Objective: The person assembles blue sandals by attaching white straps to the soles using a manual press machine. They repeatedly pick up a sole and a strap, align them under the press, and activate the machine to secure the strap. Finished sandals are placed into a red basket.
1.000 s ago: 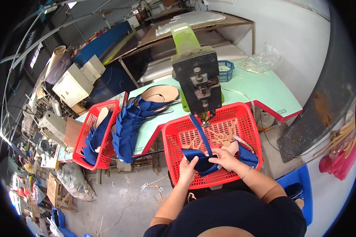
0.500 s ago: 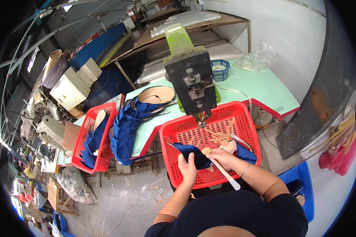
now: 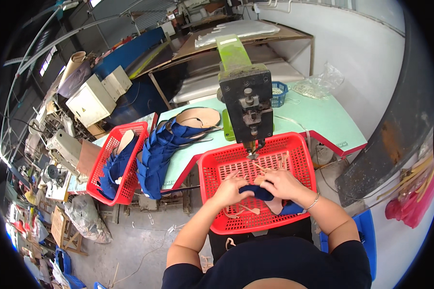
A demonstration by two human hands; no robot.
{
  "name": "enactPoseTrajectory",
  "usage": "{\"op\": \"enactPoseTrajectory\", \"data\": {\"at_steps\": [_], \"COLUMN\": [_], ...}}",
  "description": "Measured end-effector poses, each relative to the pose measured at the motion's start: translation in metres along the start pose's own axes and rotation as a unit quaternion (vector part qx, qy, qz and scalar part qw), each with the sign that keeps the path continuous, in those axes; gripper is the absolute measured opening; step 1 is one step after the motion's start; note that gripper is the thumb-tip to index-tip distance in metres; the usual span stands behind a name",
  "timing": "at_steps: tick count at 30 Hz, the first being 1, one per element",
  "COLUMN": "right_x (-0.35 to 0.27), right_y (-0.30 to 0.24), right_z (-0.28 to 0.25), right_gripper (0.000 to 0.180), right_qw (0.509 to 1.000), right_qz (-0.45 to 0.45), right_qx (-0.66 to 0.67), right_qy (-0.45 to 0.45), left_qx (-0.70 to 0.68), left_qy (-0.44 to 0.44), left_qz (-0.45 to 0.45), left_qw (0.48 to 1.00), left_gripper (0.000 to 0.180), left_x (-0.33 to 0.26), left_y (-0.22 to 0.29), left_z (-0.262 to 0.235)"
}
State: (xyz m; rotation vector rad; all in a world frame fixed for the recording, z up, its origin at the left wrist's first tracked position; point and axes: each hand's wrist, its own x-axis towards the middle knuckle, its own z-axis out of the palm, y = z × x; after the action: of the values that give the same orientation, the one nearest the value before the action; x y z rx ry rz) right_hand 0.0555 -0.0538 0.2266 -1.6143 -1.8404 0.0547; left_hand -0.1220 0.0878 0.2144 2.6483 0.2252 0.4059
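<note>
The big landmark here is the black and green machine standing on the pale green bench. Right in front of the machine, close to the person, sits a red basket.

Both hands are down in that basket, just below the machine's tip. The left hand and the right hand are close together, and both are closed on one dark blue piece of soft stuff. The fingers pinch its top edge. The piece lies low in the basket, not yet lifted up to the machine's tip. A few thin tan strips lie on the basket floor near it.

To the left of the machine, a long row of blue pieces lies stacked on the bench, running off its front edge. Some have a tan oval part on top. Further left of the machine is a second red basket, and it holds more blue pieces too. A small blue basket sits just beside the machine on the right.

So it looks like many pieces are piled up already, maybe done, but I cannot tell which pile is finished and which is waiting. The one in the hands looks like it is only being picked up or folded now, so its turn at the machine seems yet to come.
</note>
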Motion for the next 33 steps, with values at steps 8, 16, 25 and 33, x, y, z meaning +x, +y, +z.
{"op": "enactPoseTrajectory", "data": {"at_steps": [8,16,25,33], "right_x": [-0.005,-0.014,-0.026,-0.025], "right_y": [0.023,0.019,0.033,0.023], "right_z": [0.029,0.013,0.027,0.004], "right_gripper": [0.013,0.012,0.018,0.008], "right_qw": [0.952,0.895,0.812,0.902], "right_qz": [0.131,0.175,0.222,0.116], "right_qx": [0.19,0.4,0.534,0.381], "right_qy": [0.199,0.094,0.081,0.167], "left_qx": [-0.394,-0.708,-0.749,-0.632], "left_qy": [0.2,0.15,0.154,0.215], "left_qz": [-0.182,-0.165,-0.206,-0.195], "left_qw": [0.878,0.67,0.611,0.718], "left_gripper": [0.034,0.05,0.026,0.029], "left_x": [-0.017,-0.002,-0.012,-0.005], "left_y": [0.037,0.015,0.011,0.049], "left_z": [0.092,0.081,0.095,0.059]}}
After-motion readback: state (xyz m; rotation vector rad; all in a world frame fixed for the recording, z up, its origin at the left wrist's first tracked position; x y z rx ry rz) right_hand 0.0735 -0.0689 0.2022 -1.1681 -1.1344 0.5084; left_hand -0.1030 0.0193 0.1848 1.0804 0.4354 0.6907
